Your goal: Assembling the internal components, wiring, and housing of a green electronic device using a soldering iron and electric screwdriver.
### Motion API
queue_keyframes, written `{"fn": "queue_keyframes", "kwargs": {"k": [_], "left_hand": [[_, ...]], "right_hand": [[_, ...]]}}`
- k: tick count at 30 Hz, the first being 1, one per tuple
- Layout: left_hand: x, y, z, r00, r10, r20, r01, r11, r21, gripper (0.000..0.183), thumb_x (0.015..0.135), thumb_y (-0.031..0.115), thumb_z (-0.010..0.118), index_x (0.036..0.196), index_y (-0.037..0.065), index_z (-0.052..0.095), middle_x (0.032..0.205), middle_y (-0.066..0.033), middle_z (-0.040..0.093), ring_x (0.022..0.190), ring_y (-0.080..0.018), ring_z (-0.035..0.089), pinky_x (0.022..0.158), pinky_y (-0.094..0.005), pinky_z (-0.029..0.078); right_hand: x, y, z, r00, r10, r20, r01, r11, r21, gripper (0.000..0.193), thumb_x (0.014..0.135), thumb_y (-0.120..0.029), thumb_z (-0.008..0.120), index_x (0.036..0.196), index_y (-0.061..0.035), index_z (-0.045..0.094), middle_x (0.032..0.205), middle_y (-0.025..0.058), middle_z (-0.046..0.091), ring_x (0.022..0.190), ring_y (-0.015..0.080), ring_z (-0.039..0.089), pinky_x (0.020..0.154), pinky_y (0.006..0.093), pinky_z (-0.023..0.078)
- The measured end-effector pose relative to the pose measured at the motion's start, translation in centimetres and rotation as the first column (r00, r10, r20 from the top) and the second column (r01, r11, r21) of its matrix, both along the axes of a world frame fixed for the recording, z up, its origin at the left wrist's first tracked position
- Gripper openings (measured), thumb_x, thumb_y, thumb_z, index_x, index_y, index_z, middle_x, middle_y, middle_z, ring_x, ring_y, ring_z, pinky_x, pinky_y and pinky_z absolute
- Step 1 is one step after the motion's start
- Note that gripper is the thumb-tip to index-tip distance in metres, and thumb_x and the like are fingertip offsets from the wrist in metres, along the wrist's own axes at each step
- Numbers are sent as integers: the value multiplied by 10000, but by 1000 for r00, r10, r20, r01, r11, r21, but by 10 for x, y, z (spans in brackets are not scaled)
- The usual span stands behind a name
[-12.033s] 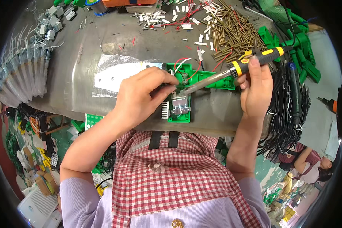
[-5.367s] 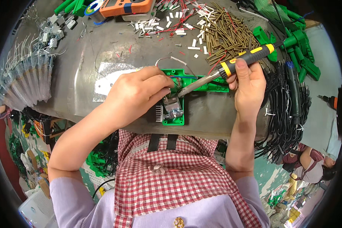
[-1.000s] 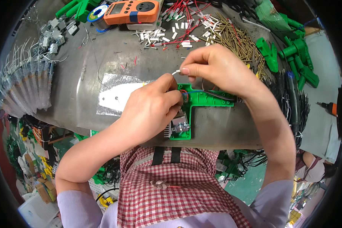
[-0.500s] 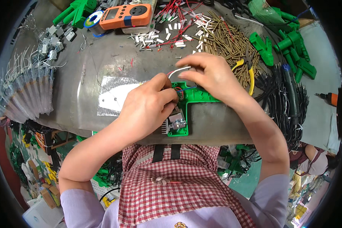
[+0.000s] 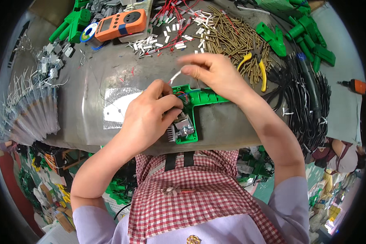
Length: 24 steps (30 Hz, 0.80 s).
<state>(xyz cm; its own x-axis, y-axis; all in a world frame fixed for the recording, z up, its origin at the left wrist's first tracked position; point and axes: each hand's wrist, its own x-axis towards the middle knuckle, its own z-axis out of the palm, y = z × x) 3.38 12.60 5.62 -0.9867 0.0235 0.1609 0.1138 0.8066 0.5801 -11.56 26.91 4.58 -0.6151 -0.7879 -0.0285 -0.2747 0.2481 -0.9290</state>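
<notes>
A green plastic housing [image 5: 209, 96] lies on the bench before me, its handle pointing right. Inside sit a metal switch-like part [image 5: 184, 128] and red and blue wires. My left hand [image 5: 148, 110] is closed over the housing's left side, covering part of it. From its fingertips rises a thin wire in a white sleeve [image 5: 175, 77], apparently pinched there. My right hand [image 5: 211, 73] hovers over the handle, thumb and fingers apart, the fingertips blurred. Its thumb tip is beside the sleeve's end; whether they touch I cannot tell. A finned metal piece [image 5: 171, 133] stands at the housing's left edge.
Behind lie white sleeves [image 5: 181, 45], brass-coloured rods [image 5: 221, 34], yellow-handled pliers [image 5: 262, 75] and an orange multimeter [image 5: 122, 25]. Black cables [image 5: 301, 93] are bundled right, green housings [image 5: 313, 40] far right. Clear plastic-wrapped pieces [image 5: 32, 110] fan out left. Bubble wrap [image 5: 112, 110] lies beside my left hand.
My right hand's fingers have shifted left and are now blurred, the thumb nearer the sleeve's end. The whole view has slid slightly left. My left hand keeps its grip at the housing.
</notes>
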Motion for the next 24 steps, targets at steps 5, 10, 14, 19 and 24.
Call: {"fn": "queue_keyframes", "kwargs": {"k": [5,10,14,19,24], "left_hand": [[-7,-9,6,970,-204,-132,174,962,-208,141,687,62,713,816,79,660,957,-52,599,758,-229,604,649,-337,491],[-23,-21,13,929,-368,-47,359,924,-131,132,695,71,710,817,73,659,986,-46,635,785,-235,608,668,-337,496],[-30,-22,22,885,-463,-39,453,878,-152,197,708,72,711,896,76,651,960,-59,658,777,-241,624,663,-349,499],[-29,-21,30,900,-398,176,412,910,-54,251,729,54,702,967,77,626,889,-67,663,731,-269,632,643,-360,497],[-43,-20,34,842,-446,304,485,872,-65,257,736,56,698,979,75,617,859,-86,658,729,-289,635,643,-362,501]], "right_hand": [[42,35,6,874,-258,-411,217,965,-144,289,807,-176,681,1063,-60,616,749,66,581,639,217,572,598,329,473],[97,52,-19,941,-141,-308,139,990,-28,381,766,-281,735,1043,-63,592,693,75,569,630,240,587,586,350,471],[107,48,-31,948,-125,-294,139,990,29,465,766,-359,717,1092,-72,552,727,92,609,681,278,625,606,389,486],[108,49,-34,955,-138,-263,145,989,9,459,771,-386,703,1066,-72,545,721,109,622,685,307,630,617,409,486],[108,50,-38,958,-158,-240,155,987,-31,454,771,-388,701,1045,-61,545,723,113,620,687,312,628,617,413,485]]}}
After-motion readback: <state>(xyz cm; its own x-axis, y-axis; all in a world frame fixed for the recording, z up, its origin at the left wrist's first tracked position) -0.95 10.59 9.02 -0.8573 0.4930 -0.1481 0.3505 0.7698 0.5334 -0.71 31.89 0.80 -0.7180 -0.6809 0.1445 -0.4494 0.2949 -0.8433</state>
